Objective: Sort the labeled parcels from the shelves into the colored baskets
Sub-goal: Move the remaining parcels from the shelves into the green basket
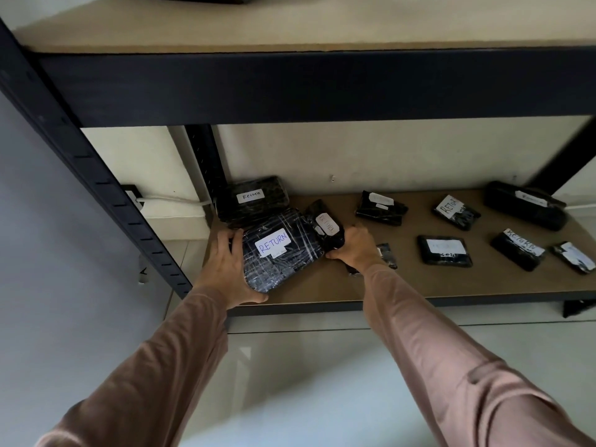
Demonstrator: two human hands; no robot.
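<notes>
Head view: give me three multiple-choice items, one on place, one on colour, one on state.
1. Where is the big RETURN parcel?
A) upper shelf
B) front left of the lower shelf
C) floor

2. What colour is the parcels' wrapping?
A) red
B) white
C) black

3. What is the left hand doing?
A) gripping the big RETURN parcel
B) hanging idle
C) pressing the wall

1 B: it lies at the lower shelf's front left corner.
2 C: all the wrapping in view is black.
3 A: its fingers and thumb curl round that parcel's edges; the right hand grips a smaller parcel.
</notes>
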